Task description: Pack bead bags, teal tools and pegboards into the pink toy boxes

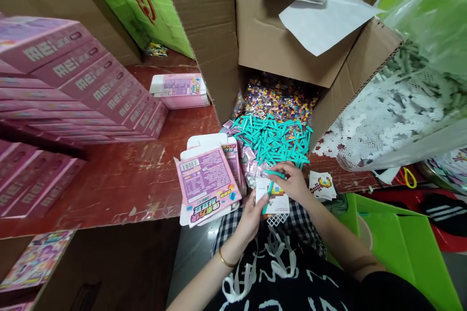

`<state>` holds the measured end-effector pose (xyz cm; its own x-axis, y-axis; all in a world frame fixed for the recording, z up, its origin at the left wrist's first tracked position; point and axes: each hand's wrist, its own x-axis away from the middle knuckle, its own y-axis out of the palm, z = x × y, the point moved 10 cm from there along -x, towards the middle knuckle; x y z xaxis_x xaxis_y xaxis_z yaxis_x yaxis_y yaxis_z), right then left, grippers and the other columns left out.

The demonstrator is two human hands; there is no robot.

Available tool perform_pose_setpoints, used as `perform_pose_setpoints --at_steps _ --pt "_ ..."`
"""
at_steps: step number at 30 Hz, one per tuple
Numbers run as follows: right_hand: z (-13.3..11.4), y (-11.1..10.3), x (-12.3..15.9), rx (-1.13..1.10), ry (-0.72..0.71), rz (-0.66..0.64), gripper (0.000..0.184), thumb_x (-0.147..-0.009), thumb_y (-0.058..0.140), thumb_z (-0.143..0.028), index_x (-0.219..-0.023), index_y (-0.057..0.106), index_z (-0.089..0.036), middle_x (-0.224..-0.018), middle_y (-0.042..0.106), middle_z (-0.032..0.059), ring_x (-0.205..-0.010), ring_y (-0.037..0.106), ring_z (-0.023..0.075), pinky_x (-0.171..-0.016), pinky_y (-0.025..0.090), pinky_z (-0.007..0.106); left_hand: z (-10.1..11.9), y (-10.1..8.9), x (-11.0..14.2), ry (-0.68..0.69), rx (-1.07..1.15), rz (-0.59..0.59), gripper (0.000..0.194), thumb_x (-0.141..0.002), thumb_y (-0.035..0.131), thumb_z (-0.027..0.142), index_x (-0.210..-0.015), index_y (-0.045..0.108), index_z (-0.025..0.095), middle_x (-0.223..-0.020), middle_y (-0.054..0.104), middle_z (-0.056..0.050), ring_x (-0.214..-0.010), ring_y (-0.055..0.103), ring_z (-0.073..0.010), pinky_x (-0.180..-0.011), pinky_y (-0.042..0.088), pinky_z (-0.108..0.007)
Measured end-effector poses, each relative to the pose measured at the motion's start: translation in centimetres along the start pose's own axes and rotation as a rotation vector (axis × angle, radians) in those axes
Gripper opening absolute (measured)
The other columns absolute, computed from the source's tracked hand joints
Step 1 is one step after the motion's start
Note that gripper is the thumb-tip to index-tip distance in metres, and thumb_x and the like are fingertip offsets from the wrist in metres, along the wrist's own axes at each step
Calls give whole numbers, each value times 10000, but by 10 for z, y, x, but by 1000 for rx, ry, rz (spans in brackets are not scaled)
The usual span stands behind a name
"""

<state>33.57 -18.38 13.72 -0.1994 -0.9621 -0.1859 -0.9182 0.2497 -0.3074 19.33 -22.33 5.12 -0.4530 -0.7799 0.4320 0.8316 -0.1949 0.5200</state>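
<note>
In front of the open carton (292, 46), the left hand (250, 218) grasps printed cards (280, 205) and a teal stick (270, 189); the right hand (296, 187) pinches another teal stick (274, 173). The step appears to be collating; continued handling calls for a steady left grip.

The cardboard box (277, 34) hides its far contents; pink boxes (83, 73) — cut off at the left edge — continue unseen.
</note>
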Motion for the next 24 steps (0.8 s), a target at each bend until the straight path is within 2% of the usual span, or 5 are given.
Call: perform_pose_setpoints --at_steps 4,8,13,18,24 --pt "-14 4 7 34 13 85 538 -637 847 -434 -1098 632 -257 -1164 593 93 -1084 575 289 -909 508 443 33 5 17 206 -236 -4 477 -750 733 345 -1158 557 173 -1046 704 -76 -919 664 -235 -843 520 -344" --pt "-28 66 -8 -402 250 -391 580 -694 807 -428 -1175 534 -255 -1039 669 49 -864 672 220 -715 576 346 94 -5 39 432 -510 59 476 -785 696 351 -1211 566 183 -1123 659 -93 -1067 610 -269 -974 455 -375" --pt "-60 128 -108 -648 181 -353 499 -606 865 -359 -971 555 -220 -920 677 -5 -785 666 172 -689 576 282 177 -72 73 806 -937 547 982 -673 780 463 -1434 271 106 -1417 355 -217 -1330 371 -355 -1117 293 -495" --pt "-45 203 -207 -710 232 -276 431 -701 796 -270 -996 483 -244 -890 643 -65 -807 649 119 -788 566 253 168 -140 68 670 -1215 840 1160 -582 784 614 -1440 238 56 -1363 392 -265 -1309 361 -440 -1067 308 -600" --pt "-34 263 -172 -589 383 -692 436 -585 862 -212 -892 556 -162 -804 650 7 -661 632 161 -618 579 306 155 -154 62 577 -1223 869 1197 -557 785 646 -1444 244 51 -1313 471 -261 -1262 429 -436 -1029 361 -608"
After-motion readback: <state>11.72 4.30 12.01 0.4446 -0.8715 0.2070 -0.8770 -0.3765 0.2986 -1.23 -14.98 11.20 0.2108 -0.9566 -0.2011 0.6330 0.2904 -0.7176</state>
